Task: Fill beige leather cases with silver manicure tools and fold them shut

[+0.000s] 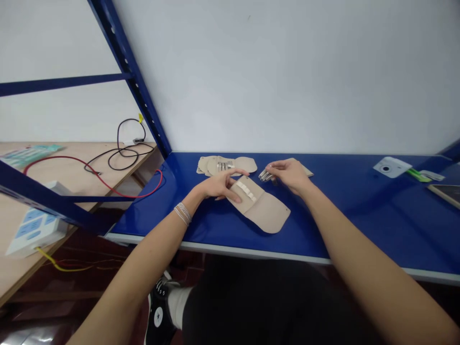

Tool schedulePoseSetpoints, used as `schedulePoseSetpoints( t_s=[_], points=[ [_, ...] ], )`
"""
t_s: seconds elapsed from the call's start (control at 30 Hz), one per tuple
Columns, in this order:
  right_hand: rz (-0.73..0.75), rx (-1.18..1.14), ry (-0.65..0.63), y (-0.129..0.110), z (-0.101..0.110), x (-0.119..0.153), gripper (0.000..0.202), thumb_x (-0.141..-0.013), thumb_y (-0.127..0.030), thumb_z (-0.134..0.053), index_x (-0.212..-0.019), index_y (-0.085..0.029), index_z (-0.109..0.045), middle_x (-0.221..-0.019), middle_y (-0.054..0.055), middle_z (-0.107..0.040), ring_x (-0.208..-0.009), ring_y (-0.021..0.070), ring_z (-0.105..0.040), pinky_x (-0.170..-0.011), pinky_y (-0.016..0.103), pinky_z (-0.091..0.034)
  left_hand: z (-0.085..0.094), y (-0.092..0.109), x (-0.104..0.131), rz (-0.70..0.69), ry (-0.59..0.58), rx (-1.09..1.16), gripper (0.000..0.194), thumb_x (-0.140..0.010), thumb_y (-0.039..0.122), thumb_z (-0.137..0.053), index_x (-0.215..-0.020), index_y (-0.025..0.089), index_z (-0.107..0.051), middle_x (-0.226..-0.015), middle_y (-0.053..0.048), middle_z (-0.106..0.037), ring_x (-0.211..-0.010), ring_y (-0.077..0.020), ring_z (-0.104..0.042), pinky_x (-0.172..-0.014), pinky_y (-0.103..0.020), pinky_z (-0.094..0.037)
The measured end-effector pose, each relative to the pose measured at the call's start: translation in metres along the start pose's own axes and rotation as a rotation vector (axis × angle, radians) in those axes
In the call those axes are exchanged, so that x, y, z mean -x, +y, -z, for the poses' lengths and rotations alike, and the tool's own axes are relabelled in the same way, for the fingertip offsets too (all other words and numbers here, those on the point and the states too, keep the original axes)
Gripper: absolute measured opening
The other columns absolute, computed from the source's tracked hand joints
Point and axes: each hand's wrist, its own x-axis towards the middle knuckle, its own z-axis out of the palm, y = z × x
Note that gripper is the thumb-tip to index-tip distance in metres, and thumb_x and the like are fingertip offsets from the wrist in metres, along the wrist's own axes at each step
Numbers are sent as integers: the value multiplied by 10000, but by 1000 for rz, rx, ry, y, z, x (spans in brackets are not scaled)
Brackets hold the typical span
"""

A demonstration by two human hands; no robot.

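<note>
My left hand grips the upper left edge of an unfolded beige manicure case, thumb on its inner face. A white elastic strip with loops runs across that inner face, and no tools show in it. To the right, my right hand is closed on small shiny metal manicure tools, whose ends point left; their exact kinds are hard to make out. Behind my left hand lie overlapping beige cases, one of them unfolded with metal tools in its strip. Another beige piece is partly hidden behind my right hand.
The blue tabletop has a pale front edge. At its right lie a white item with a dark round centre, a green object and a dark framed object. Left are blue shelf posts, cables and a power strip.
</note>
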Motion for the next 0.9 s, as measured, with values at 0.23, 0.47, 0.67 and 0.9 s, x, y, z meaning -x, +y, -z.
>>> schedulePoseSetpoints(
  t_s=[0.23,0.47,0.67,0.9],
  points=[
    [70,434,-214,0,-10,2,228,-793,-349,-688,-856,-135,-733,-762,85,-735,-594,146,-608,-582,263,-486,5,-1,0,100,-121,-35,946,-499,216,-891,-1346,196,-470,-781,-13,-691,-445,-58,-493,-345,-150,-309],
    [368,831,-84,-4,-26,10,188,-850,-296,-630,-904,-154,-740,-898,92,-723,-808,195,-655,-767,291,-481,5,-2,-1,119,-131,-47,929,-499,226,-893,-1330,197,-480,-773,-3,-675,-437,-46,-456,-346,-148,-283],
    [507,854,-99,0,-32,9,201,-882,-246,-573,-922,-125,-728,-924,122,-687,-836,212,-639,-799,314,-480,4,-1,-1,119,-126,-52,908,-507,231,-888,-1320,199,-486,-772,-2,-681,-417,-37,-433,-342,-150,-276],
    [385,778,0,-12,-13,13,212,-778,-256,-687,-960,-153,-723,-888,98,-708,-765,209,-644,-773,355,-502,4,0,0,92,-115,-23,886,-522,197,-876,-1319,192,-490,-824,-27,-689,-494,-67,-522,-375,-157,-338]
  ],
)
